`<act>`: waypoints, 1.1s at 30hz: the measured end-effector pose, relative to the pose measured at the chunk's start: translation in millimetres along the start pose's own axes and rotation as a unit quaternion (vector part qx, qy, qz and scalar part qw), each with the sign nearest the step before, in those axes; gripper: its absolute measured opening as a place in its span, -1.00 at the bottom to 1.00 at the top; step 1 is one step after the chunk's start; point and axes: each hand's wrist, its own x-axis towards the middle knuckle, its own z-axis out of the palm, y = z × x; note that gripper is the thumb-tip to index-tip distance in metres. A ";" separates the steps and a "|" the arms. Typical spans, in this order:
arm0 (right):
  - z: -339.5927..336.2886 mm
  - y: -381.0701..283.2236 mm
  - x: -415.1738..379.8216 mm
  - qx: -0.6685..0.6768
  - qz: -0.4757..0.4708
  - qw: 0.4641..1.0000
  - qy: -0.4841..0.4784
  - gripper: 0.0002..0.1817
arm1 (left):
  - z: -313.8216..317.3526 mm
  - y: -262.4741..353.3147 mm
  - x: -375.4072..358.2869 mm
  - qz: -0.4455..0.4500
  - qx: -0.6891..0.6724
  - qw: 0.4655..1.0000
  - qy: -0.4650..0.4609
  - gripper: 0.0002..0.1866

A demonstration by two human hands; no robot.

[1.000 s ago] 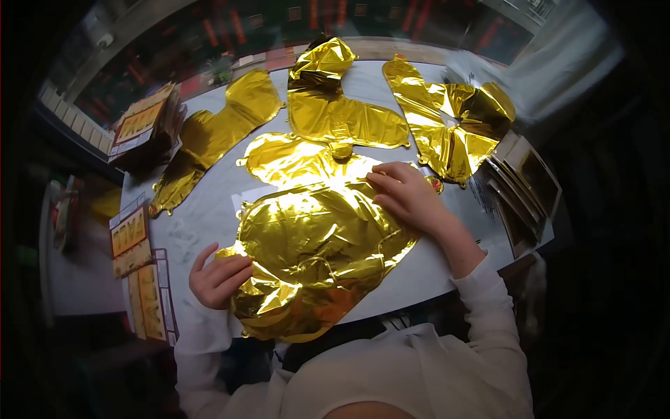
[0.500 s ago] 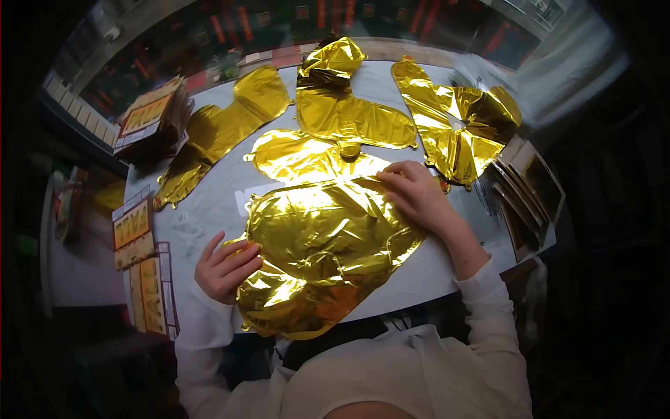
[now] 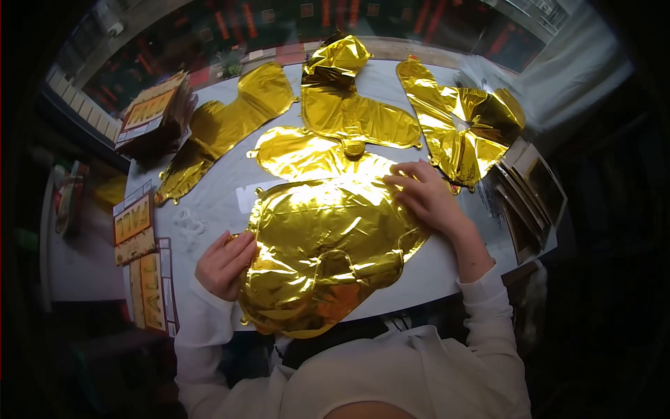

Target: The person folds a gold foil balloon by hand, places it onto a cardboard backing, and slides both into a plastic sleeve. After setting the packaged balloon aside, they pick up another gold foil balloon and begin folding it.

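Observation:
A large gold foil balloon [image 3: 328, 237], flat and creased, lies over the near part of the table and reaches past its front edge. My left hand [image 3: 227, 264] is closed at the balloon's left edge, with the fingers together and their tips at the foil. At the upper right edge, my right hand [image 3: 426, 195] has its fingers bent and pinched on the foil. A second flat gold piece [image 3: 296, 152] lies just behind, partly covered by the near balloon.
Further gold foil balloons lie at the back: one at left [image 3: 223, 126], one in the middle [image 3: 359, 115], one at right [image 3: 464, 126]. Printed packets are stacked [image 3: 155, 115] at back left, with loose printed cards [image 3: 134, 227] below. Several flat packets [image 3: 523, 199] lean at right.
My left hand has drawn its fingers together and moved up along the balloon's left edge. My right hand stays at the upper right edge. The view has shifted slightly.

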 end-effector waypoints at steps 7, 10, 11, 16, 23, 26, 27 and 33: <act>1.2 -3.9 1.8 -0.003 0.013 1.000 0.010 -0.57 | 3.3 -2.6 -1.2 0.013 -0.039 0.999 0.025 -0.70; 1.8 -3.7 2.9 0.008 0.009 1.000 0.014 -0.58 | 0.3 -4.3 -1.6 0.023 -0.039 0.999 0.006 -0.68; 2.6 -3.2 3.0 -0.001 -0.003 1.000 0.022 -0.58 | -1.2 -3.9 -1.0 0.029 -0.032 0.999 0.001 -0.66; 2.3 -4.3 2.8 0.006 -0.001 1.000 0.021 -0.58 | -2.5 -4.7 -1.2 0.042 -0.017 0.999 -0.012 -0.64; -16.4 -61.2 -15.1 -0.003 -0.020 0.999 -0.038 -0.30 | -3.0 -5.7 0.7 0.051 -0.012 0.999 -0.015 -0.70; -1.6 -109.4 -43.1 0.048 -0.074 0.989 -0.122 -0.06 | -3.2 -8.7 -2.5 0.051 -0.014 0.998 -0.022 -0.71; 12.5 -119.9 -55.7 0.050 -0.096 0.987 -0.116 -0.08 | -1.8 -9.1 -2.5 0.053 -0.015 0.998 -0.024 -0.71; 72.8 -164.6 -81.3 -0.018 -0.173 0.985 0.004 -0.43 | -2.7 -8.3 -1.7 0.048 -0.016 0.998 -0.039 -0.69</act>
